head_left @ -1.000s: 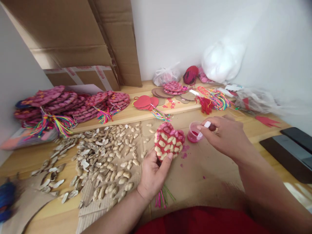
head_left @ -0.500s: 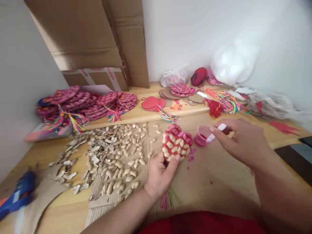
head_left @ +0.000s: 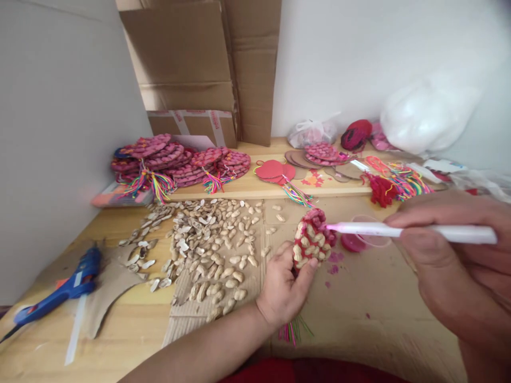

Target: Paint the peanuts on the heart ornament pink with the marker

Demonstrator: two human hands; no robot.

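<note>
My left hand (head_left: pixel 285 287) grips a red craft piece covered with peanuts (head_left: pixel 313 242), thumb on its front, tilted upright. Some peanuts along its top are coloured pink. Closer to the camera, my right hand (head_left: pixel 451 266) pinches a white-handled paintbrush (head_left: pixel 383 230). Its pink tip meets or nearly meets the upper right edge of the craft piece. Behind the brush stands a clear plastic cup (head_left: pixel 355 243) with pink paint in it, partly hidden. Pink and green tassel strands (head_left: pixel 294 330) show below my left hand.
Peanuts and shells (head_left: pixel 215 255) spread across cardboard to the left. A blue glue gun (head_left: pixel 75 282) lies at far left. Along the back ledge are pink peanut discs with tassels (head_left: pixel 149 157), red discs (head_left: pixel 275 170), colourful threads (head_left: pixel 407 181) and a white bag (head_left: pixel 431 117).
My right hand has brought the paintbrush out of the cup and over to the craft piece, nearer the camera. The view has turned left, so the scene sits further right.
</note>
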